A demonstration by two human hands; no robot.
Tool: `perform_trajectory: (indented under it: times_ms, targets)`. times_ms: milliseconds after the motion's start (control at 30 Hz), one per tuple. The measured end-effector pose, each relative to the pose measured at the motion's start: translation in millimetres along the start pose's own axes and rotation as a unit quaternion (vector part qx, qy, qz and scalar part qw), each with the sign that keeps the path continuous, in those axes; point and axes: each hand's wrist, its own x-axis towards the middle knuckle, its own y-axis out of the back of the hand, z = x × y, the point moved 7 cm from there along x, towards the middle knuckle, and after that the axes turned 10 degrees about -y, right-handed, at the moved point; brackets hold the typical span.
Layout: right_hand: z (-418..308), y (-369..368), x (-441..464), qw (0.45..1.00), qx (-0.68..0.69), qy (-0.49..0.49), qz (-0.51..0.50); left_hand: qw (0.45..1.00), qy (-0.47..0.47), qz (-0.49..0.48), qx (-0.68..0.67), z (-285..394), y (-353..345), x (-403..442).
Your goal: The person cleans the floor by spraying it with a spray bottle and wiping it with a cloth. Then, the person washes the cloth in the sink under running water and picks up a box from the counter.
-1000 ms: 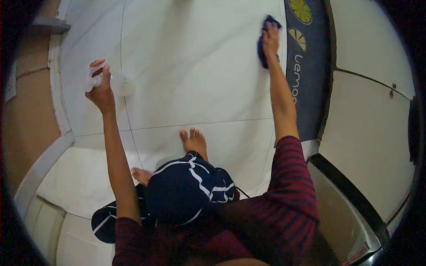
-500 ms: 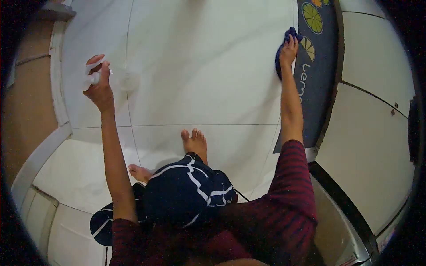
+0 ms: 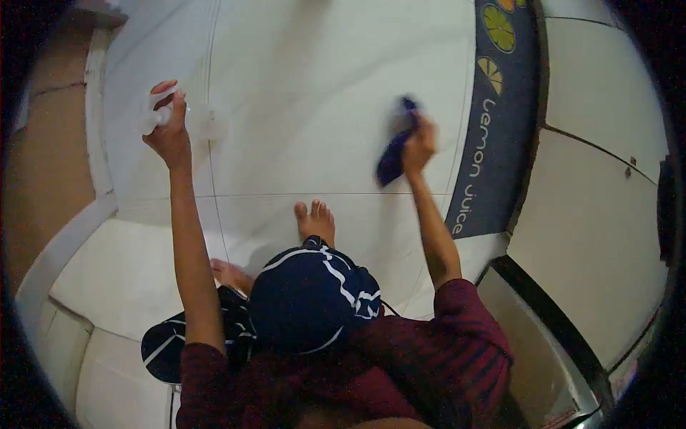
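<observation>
My left hand (image 3: 169,129) is closed around the white top of a clear spray bottle (image 3: 209,123), whose see-through body points right and is hard to make out against the floor. My right hand (image 3: 420,146) grips a dark blue cloth (image 3: 392,163) over the pale floor tiles (image 3: 321,129), left of the mat. Hand and cloth are blurred; whether the cloth touches the floor I cannot tell.
A dark grey mat (image 3: 493,143) with citrus pictures and lettering lies along the white cabinets (image 3: 586,179) on the right. An appliance with a black edge (image 3: 550,307) stands at lower right. My bare foot (image 3: 315,220) is on the tiles.
My right hand has moved the blue cloth left and toward me, away from the mat's edge. My left hand still holds the bottle in nearly the same place.
</observation>
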Motion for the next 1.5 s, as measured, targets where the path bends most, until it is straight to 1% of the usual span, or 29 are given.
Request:
perform_trajectory:
  times_ms: [33,67,100,133,200,267,300,333,400,467,533,567,600,667,733,767,800,833,867,967,1033,1100,1167,1200,1233,1333,1433,1467,1500]
  targets:
    - [27,17,21,0.988,-0.024,-0.147,0.028,1.000,-0.008,-0.003,0.009,0,0,1]
    - [42,24,41,0.994,-0.048,-0.065,0.070,1.000,-0.004,-0.009,0.023,-3,1,0]
    - [87,10,53,0.989,-0.090,-0.091,0.079,0.999,-0.001,-0.010,0.034,-9,4,0]
    - [109,-4,66,0.969,-0.206,-0.055,0.122,0.999,0.002,-0.013,0.044,-14,2,1]
    - [86,-29,95,0.973,-0.169,-0.081,0.138,1.000,0.005,-0.008,0.030,-13,-6,1]
    - [23,-77,102,0.997,-0.075,0.025,0.019,0.999,0.010,-0.018,0.036,-11,-9,-3]
    - [-17,-90,87,0.993,-0.086,0.072,0.025,0.998,0.011,-0.027,0.047,-9,-12,-4]
    - [-50,-97,67,0.992,-0.073,0.102,-0.013,0.998,0.006,-0.032,0.060,-2,-14,-2]
    - [-87,-96,1,0.978,-0.055,0.140,-0.147,1.000,0.007,-0.021,0.016,7,-15,-2]
    - [-76,-77,-61,0.958,-0.072,0.175,-0.213,1.000,-0.011,-0.015,0.015,11,-13,3]
    - [-31,-48,-84,0.970,-0.035,0.168,-0.172,0.997,-0.038,-0.018,0.057,4,-2,6]
    - [-10,-35,-76,0.978,-0.004,0.154,-0.143,0.999,-0.024,-0.008,0.033,0,-1,4]
    - [13,-28,-64,0.982,-0.077,0.114,-0.130,1.000,-0.014,0.001,0.009,-1,0,4]
    - [38,-27,-13,0.989,-0.112,0.085,-0.046,1.000,-0.009,0.006,-0.004,-2,1,3]
    - [24,-38,48,0.996,-0.086,0.024,0.014,1.000,-0.019,-0.004,0.010,-3,-2,1]
    - [0,-53,62,0.999,-0.023,0.039,0.025,1.000,-0.012,-0.003,0.009,-3,-4,-2]
    - [-7,-87,71,0.998,0.023,0.053,-0.004,1.000,-0.009,-0.001,0.007,-1,-7,-3]
    - [-47,-99,57,0.989,-0.111,0.093,-0.008,1.000,-0.005,0.000,0.006,-1,-8,-3]
    - [-76,-107,34,0.981,-0.107,0.160,0.003,1.000,-0.017,-0.007,0.005,-1,-8,-2]
    - [-76,-107,-6,0.975,-0.200,0.060,-0.069,0.999,-0.035,-0.010,-0.019,-8,-9,-1]
    - [-48,-102,-5,0.953,-0.242,0.007,-0.182,0.998,-0.021,0.010,-0.061,-17,-12,0]
    - [-22,-76,-6,0.991,-0.069,0.026,-0.116,0.999,-0.032,0.004,-0.019,-25,-9,2]
    - [6,-44,-5,0.961,0.053,-0.211,-0.168,0.999,-0.037,0.009,0.001,-36,-10,-1]
    - [23,-29,-2,0.948,0.096,-0.255,-0.164,0.996,-0.074,-0.003,0.040,-29,-13,0]
    - [39,-18,-3,0.930,0.137,-0.303,-0.159,0.998,-0.059,-0.007,0.016,-34,-16,-1]
    - [50,13,-6,0.987,-0.064,-0.148,0.025,0.999,-0.022,-0.017,-0.030,-37,-31,-2]
    - [45,-21,-22,0.997,-0.021,-0.062,0.034,0.994,-0.055,-0.003,-0.096,-32,-35,-1]
    - [39,-43,-27,0.996,-0.085,-0.027,-0.011,0.997,-0.058,-0.014,-0.047,-33,-33,-3]
    - [20,-54,-30,0.969,-0.245,-0.031,-0.011,0.998,-0.062,-0.027,0.001,-32,-33,-3]
